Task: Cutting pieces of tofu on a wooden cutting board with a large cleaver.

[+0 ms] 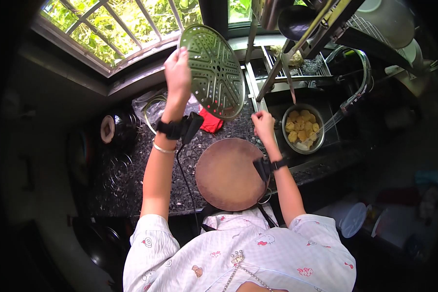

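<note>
My left hand (179,73) grips the rim of a round perforated metal plate (216,73), held up on edge near the window. A red cloth (210,124) lies behind it on the counter. My right hand (264,125) has its fingers curled beside the metal sink edge; what they hold, if anything, I cannot make out. A round brown flat pan (231,175) lies at the counter's front between my forearms. Right of my right hand, a steel bowl (301,129) with yellow slices stands in the dark sink, a running stream or spout beside it.
The speckled counter (126,190) carries crumpled plastic (143,104), a wooden round (107,127) and wire rings (121,170) at left. A metal rack (350,34) with utensils overhangs the sink (331,148); a curved faucet (360,82) is at right. A barred window (112,34) is behind.
</note>
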Motion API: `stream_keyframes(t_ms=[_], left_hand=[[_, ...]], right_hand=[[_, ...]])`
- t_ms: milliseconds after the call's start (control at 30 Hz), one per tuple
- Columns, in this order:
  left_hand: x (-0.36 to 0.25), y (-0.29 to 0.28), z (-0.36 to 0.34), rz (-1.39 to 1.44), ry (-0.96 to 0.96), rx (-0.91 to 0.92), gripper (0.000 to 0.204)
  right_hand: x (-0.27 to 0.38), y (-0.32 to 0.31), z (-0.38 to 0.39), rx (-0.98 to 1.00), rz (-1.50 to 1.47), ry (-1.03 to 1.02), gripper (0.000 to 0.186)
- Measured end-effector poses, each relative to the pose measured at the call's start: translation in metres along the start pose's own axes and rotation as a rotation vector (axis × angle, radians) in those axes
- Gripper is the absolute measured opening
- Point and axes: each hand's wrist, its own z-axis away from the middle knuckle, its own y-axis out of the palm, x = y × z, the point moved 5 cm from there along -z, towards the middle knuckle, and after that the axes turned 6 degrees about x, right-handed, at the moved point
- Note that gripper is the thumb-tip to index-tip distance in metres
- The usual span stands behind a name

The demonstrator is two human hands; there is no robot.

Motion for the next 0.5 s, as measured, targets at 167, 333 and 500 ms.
stream_keyframes(t_ms=[167,333,500], left_hand=[[0.021,0.073,-0.008,-0.333,0.085,0.069,0.028],[0.058,0.111,0.01,-0.55,-0.086,0.13,0.034],[0.086,0.121,0.025,-0.488,-0.072,0.087,0.044]], right_hand=[[0.002,-0.03,0.076,0.183,-0.217,0.063,0.017],[-0.02,-0.049,0.111,0.227,-0.404,0.182,0.016],[-0.044,-0.07,0.126,0.141,-0.475,0.253,0.016]])
